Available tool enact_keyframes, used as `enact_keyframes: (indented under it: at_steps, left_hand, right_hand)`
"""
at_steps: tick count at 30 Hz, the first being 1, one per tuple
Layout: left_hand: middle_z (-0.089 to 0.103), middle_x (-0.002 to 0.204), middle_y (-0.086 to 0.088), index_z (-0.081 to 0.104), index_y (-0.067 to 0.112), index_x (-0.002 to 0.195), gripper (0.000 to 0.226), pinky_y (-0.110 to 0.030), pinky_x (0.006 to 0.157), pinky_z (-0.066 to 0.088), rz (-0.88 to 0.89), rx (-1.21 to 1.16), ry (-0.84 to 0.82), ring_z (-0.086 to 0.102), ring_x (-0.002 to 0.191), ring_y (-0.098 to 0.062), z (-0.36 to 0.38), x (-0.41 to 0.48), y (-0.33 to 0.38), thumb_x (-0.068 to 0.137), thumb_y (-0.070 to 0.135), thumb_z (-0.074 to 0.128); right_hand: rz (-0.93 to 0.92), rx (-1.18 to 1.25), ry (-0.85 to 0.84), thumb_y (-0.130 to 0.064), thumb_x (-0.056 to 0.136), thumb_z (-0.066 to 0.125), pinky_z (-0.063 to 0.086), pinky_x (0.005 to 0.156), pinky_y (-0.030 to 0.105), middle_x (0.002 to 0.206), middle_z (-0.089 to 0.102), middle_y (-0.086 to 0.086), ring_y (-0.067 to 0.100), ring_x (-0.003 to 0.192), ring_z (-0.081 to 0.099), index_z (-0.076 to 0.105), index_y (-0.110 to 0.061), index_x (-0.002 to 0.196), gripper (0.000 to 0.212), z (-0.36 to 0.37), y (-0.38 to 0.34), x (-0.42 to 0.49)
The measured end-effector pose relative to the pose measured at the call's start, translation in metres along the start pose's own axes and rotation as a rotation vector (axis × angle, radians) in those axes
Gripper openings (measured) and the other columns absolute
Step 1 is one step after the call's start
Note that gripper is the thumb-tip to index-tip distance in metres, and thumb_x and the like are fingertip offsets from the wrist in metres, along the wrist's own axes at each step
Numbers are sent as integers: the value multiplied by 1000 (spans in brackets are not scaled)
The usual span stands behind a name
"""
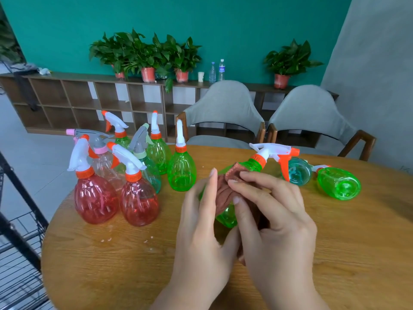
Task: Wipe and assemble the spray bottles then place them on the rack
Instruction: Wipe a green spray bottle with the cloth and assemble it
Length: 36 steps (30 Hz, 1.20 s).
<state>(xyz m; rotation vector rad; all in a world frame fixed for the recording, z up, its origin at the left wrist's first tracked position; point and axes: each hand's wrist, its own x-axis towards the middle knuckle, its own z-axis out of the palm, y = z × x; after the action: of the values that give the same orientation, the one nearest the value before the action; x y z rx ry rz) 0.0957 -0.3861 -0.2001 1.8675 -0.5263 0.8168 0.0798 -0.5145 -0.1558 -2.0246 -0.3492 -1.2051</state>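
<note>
A black wire rack (pixel 22 222) at the far left shows no bottle on the shelves in view. Beside it, seven spray bottles (pixel 139 202) in red, clear, teal and green stand capped with trigger heads on the round wooden surface (pixel 134 265). At centre a green bottle (pixel 225 217), its white-and-orange head (pixel 272 153) fitted, is held tilted. The left hand (pixel 201 220) lies with straight fingers along its side, while the right hand (pixel 272 211) pinches a brown cloth (pixel 223 195) against it, apparently mid-wipe. To the right, a teal bottle (pixel 299 172) and another green one (pixel 338 186) lie on their sides, seemingly waiting. No liquid is discernible inside any bottle, and racking looks wholly ahead.
</note>
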Motion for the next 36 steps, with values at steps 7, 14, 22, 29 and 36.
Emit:
enact_keyframes:
  at_steps: [7,14,22,29,36]
  left_hand:
    - [34,166,12,15,29,172,96,-38,118,46,12,112,-53,42,153,-17,1,-1,0,95,42,69]
    - [41,166,8,20,25,171,98,-18,124,28,31,165,-71,37,155,-11,5,-3,8,94,48,76]
    - [38,163,24,30,29,168,77,-16,120,30,-62,86,102,40,152,-5,-4,6,1,98,45,56]
    - [37,160,17,32,21,168,96,-27,123,34,129,289,82,44,148,-19,-6,8,-2,87,12,84]
    - [44,156,7,33,18,166,92,-30,122,31,237,291,59,40,144,-14,-7,11,-6,88,0,78]
  right_hand:
    - [71,8,42,-8,93,79,53,101,30,119,75,-13,14,116,69,83,-24,112,25,-5,7,9]
    - [340,23,111,-6,100,70,43,95,4,115,72,-31,-2,110,69,77,-42,114,39,-13,22,17]
    - [73,-71,-35,-24,97,62,40,114,23,150,61,-13,23,125,57,71,-23,141,45,11,-17,-19]
    - [267,55,-169,-42,102,60,34,123,23,163,44,-22,2,151,40,52,-27,158,59,5,-4,-7]
    - [335,250,-288,-23,91,82,23,118,4,171,28,-19,-4,160,19,35,-34,166,89,10,-10,-9]
